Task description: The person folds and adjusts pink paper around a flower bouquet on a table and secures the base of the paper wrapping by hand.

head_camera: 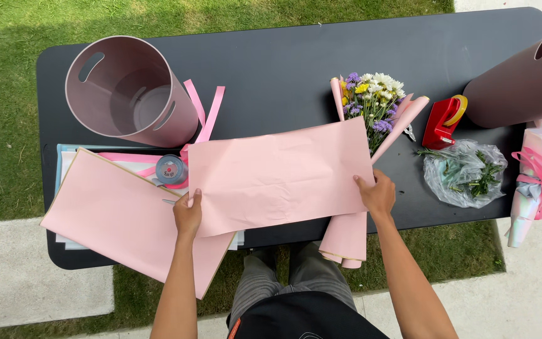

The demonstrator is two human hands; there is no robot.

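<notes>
Hands pinching pink paper sheet (277, 176) over table (271, 56) middle: left hand (187, 215) gripping near-left corner, right hand (376, 194) near-right edge. Two buckets: left bucket (127, 91) empty, right bucket (522, 78) inside unseen. Plastic bag (465, 172) holding green stems. One bouquet (371, 107) under sheet.

A sheet of paper (280, 176) lies across the middle of the worktop (271, 56), the left hand (187, 215) at its near left corner and the right hand (376, 193) at its near right edge. Under its right part lies a wrapped bouquet (374, 107), flowers far, wrap end hanging over the near edge. Left, a stack of sheets (120, 216) overhangs the near edge, with a tape roll (171, 169) on it and a bucket (130, 94) behind. Right of the bouquet stand a tape dispenser (443, 120), a bag of trimmings (465, 172) and a second bucket (525, 78).
</notes>
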